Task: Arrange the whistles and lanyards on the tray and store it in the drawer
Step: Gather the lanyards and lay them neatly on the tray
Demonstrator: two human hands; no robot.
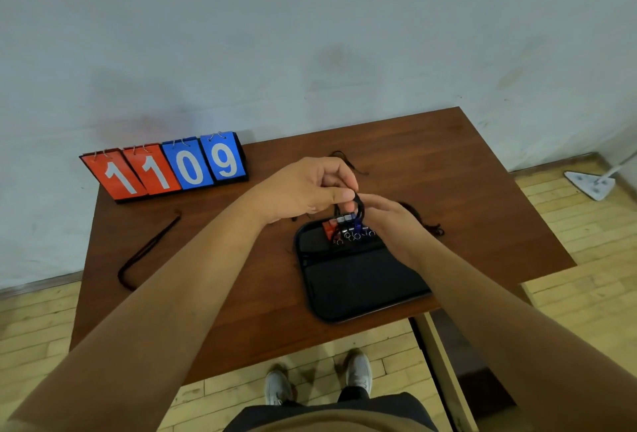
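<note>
**A:** Where were the whistles?

**B:** They stood in a row along the far edge of the black tray. The red ones were at the left, then pale ones, then a blue one at the right. Their small metal rings lay on the side nearer the person.

**A:** And the tray itself?

**B:** It sat flat on the brown table, near the front edge and right of the middle.

**A:** What were the hands doing?

**B:** The left hand hung just above the whistles. Its thumb and curled fingers pinched a black lanyard, which hung down as a short loop. The right hand lay just beside that loop, with its fingers reaching toward it fairly straight. I could not tell whether they held the cord (the fingertips were blurred against it).

**A:** Were there other cords?

**B:** Three. A long lanyard lay on the table's left side, well apart from the tray. A second cord lay beyond the left hand, and a bunched cord lay right of the right hand.

**A:** Anything else?

**B:** A flip scoreboard reading 1109 stood at the far left corner. An open drawer showed under the table's right front, and a white mop head rested on the floor further right.
</note>
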